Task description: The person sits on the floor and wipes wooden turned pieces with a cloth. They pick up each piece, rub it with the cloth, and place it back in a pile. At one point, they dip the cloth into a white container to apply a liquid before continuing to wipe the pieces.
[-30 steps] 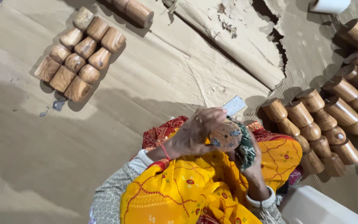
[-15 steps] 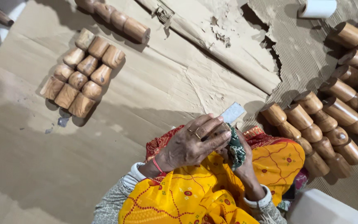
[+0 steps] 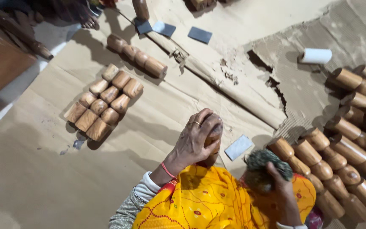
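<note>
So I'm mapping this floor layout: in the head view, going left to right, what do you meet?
Block of stacked wooden pieces → left hand gripping a wooden piece → small grey sheet → right hand holding a dark scrubbing wad → rows of wooden pieces.

Brown wooden piece (image 3: pixel 213 136), seemingly upright

Single head-worn camera, no second view. Looked steeply down from above person's lap, facing forward over cardboard-covered floor (image 3: pixel 43 178). Hands (image 3: pixel 198 140) close, low in frame; floor's far edge at top. Wooden pieces (image 3: pixel 102 104) at mid distance, left.
</note>
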